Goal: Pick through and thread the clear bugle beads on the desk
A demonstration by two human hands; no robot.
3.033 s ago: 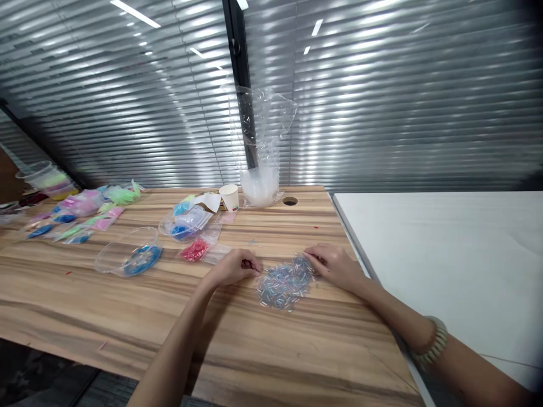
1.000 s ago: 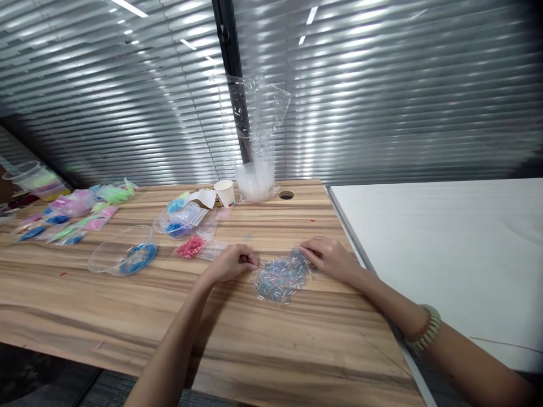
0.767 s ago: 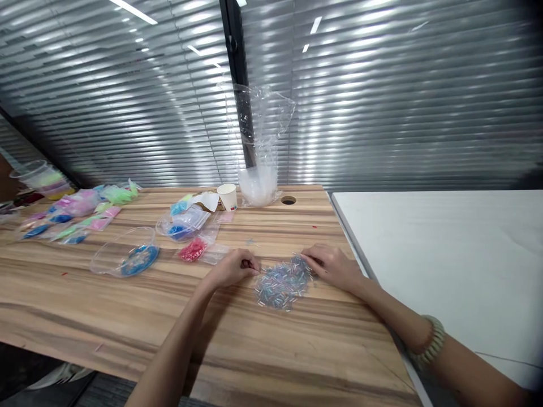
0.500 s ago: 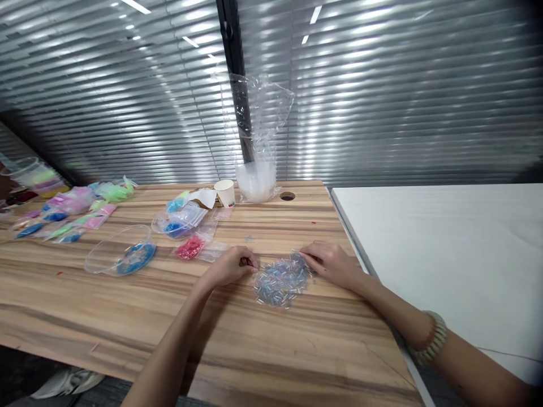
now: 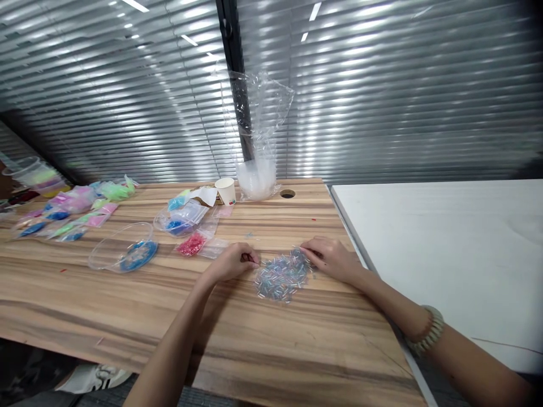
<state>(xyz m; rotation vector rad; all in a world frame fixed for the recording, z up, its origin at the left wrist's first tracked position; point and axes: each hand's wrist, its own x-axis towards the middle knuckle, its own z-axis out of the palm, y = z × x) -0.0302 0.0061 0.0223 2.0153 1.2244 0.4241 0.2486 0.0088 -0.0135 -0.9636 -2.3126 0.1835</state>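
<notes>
A loose pile of clear, bluish-pink bugle beads lies on the wooden table between my hands. My left hand is at the pile's left edge, thumb and forefinger pinched together. Whatever is in that pinch is too small to make out. From the right, my right hand reaches to the pile's upper right edge, its fingertips drawn together and touching the beads. What they hold, if anything, cannot be made out. Around my right forearm is a pale beaded bracelet.
Left of my hands lie a bag of red beads, a clear round lid with blue beads and several coloured bags. Behind stand a paper cup and a bagged white tub. A white table adjoins on the right.
The view has shifted slightly. Both hands stay at the edges of the bead pile, with hardly any movement of the fingers.
</notes>
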